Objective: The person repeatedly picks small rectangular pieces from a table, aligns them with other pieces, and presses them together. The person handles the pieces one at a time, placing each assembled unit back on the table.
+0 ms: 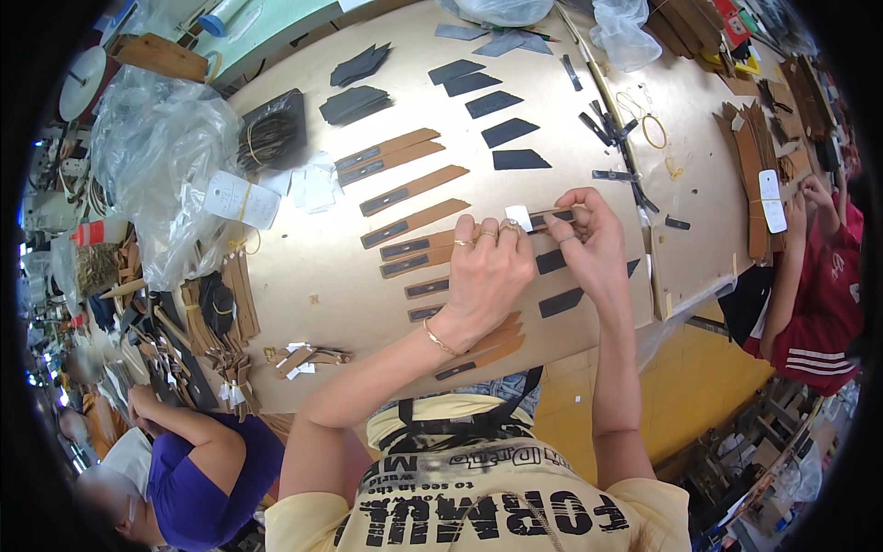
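Observation:
My right hand point(593, 247) pinches a short black strip point(557, 218) between thumb and fingers, above the table. Close against its left end, my left hand point(490, 267) has its fingers curled in, with a small white paper piece point(518, 217) at the fingertips; its thumb is hidden. Under and beside my left hand runs a column of brown strips point(425, 219), each with a dark inset at its left end; my hand and forearm cover some. Black slant-ended pieces point(521, 159) lie in a column beyond my hands, and another black piece point(561, 303) lies below my right hand.
At the left are a clear plastic bag point(166, 175), a bundle of dark strips point(271, 138) and tagged brown pieces point(308, 359). Small black strips point(602, 127) lie at the right, near a table seam. Stacked brown strips point(752, 175) stand farther right. People sit at both sides.

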`<state>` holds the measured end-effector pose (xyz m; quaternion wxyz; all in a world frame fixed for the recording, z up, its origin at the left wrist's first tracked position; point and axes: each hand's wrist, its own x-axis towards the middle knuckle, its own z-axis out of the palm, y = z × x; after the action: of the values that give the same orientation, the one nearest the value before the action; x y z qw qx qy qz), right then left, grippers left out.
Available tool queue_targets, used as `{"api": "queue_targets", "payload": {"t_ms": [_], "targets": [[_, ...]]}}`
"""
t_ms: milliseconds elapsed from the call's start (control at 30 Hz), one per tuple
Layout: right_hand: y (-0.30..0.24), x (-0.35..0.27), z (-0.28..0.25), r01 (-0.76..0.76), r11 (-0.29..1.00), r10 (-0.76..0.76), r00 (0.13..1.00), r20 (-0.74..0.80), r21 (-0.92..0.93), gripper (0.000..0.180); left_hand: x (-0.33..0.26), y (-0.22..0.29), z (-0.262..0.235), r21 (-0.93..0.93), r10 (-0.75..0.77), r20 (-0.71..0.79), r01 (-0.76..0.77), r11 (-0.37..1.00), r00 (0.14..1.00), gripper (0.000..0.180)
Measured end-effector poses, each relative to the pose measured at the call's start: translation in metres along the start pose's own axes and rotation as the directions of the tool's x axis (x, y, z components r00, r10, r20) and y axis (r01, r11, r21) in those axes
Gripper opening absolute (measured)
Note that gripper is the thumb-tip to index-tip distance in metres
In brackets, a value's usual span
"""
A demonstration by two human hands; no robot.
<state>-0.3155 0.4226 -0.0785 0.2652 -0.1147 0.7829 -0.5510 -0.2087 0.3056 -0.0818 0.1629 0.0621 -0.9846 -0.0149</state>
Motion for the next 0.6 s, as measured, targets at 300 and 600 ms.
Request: {"api": "queue_targets", "payload": {"t_ms": [300, 600], "targets": [[0.004, 0.004, -0.007, -0.019, 0.995, 0.012, 0.997, 0.073, 0.094, 0.019, -0.008, 0.002, 0.006, 0.075, 0.125, 0.014, -0.126, 0.989, 0.992, 0.023], [-0.004, -0.012, -0.009, 0.411, 0.873, -0.354, 0.904, 0.24, -0.261, 0.037, -0.01, 0.002, 0.002, 0.084, 0.127, 0.037, -0.13, 0.988, 0.991, 0.024]]}}
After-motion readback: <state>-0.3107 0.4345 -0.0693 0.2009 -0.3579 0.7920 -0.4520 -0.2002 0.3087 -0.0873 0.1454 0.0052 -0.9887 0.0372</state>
